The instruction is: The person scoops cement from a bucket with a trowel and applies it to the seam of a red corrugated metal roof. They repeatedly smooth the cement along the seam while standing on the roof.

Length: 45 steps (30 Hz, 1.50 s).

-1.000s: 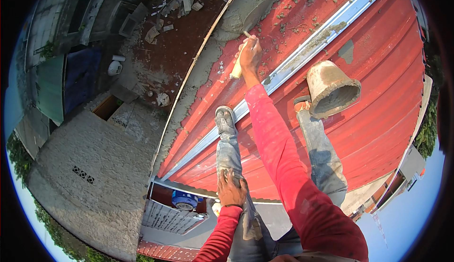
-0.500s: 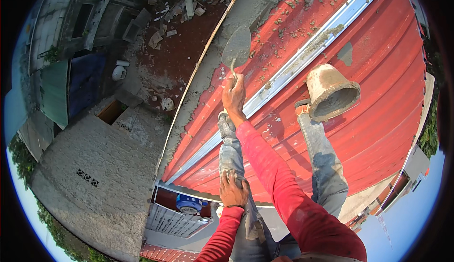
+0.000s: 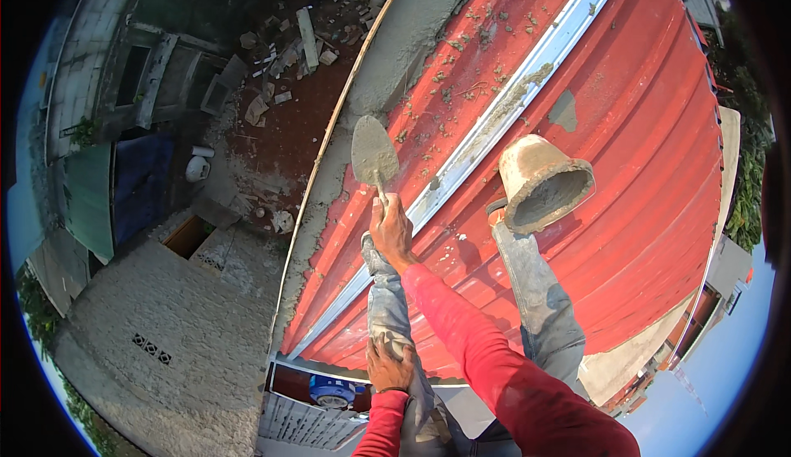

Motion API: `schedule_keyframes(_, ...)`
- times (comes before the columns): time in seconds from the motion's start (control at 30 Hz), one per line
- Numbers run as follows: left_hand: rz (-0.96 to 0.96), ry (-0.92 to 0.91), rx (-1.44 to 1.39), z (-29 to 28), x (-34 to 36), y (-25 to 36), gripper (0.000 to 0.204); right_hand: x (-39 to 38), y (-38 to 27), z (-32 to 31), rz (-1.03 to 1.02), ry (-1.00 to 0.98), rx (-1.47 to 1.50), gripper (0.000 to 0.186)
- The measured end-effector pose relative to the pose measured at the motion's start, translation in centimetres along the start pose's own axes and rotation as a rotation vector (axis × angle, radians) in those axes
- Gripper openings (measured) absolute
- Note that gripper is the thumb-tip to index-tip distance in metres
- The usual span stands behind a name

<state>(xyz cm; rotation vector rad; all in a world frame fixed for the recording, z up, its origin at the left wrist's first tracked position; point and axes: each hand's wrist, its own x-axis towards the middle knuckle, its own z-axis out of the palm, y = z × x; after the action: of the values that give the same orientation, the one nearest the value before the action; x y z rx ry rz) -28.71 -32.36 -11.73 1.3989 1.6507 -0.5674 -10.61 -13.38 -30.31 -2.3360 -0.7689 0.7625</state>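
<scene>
My right hand (image 3: 391,230) is closed round the handle of a trowel (image 3: 373,150), whose rounded blade is coated in grey mortar. The blade sits over the inner edge of a wet mortar strip (image 3: 404,53) along the wall's top; whether it touches is hard to tell. My left hand (image 3: 390,364) rests with fingers spread on my jeans at the left knee. Beside my right foot a mortar-crusted bucket (image 3: 540,160) tilts toward me, grey mortar caked inside its mouth.
Red corrugated roofing (image 3: 626,210) lies under my feet, crossed by a pale metal strip (image 3: 494,119) and dotted with mortar crumbs. Left of the wall's edge is a drop to a ground area with rubble (image 3: 307,38). A blue machine or container (image 3: 331,391) sits below on the near side.
My right hand has drawn the trowel back toward me along the mortar strip. The whole view has shifted slightly. My left hand stays on the leg.
</scene>
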Motion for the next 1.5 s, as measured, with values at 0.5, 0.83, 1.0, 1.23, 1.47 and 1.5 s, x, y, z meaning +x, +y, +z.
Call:
schedule_keyframes(0.5,0.292,-0.261,-0.603,-9.2,5.0,10.3,0.053,5.9,20.4,-44.2,0.458,0.491,0.222,0.043)
schedule_keyframes(0.83,0.14,-0.468,-0.264,-5.2,2.2,-4.7,0.122,10.6,23.8,-39.4,0.596,0.54,0.273,0.05)
schedule_keyframes(1.0,-0.193,-0.806,-0.561,-12.3,5.1,-5.4,0.1,10.2,24.6,-42.2,0.573,0.507,0.125,0.057)
schedule_keyframes(1.23,0.133,0.028,-0.155,-14.3,10.6,-8.3,0.047,0.4,18.9,-41.2,0.379,0.666,0.37,0.035)
schedule_keyframes(1.47,0.462,-0.291,-0.726,-7.3,6.6,12.6,0.039,-3.6,-0.2,-34.1,0.26,0.306,0.236,0.032)
schedule_keyframes(1.5,0.648,-0.23,-0.664,-6.4,5.5,15.7,0.041,-3.0,-2.3,-33.8,0.242,0.253,0.297,0.033)
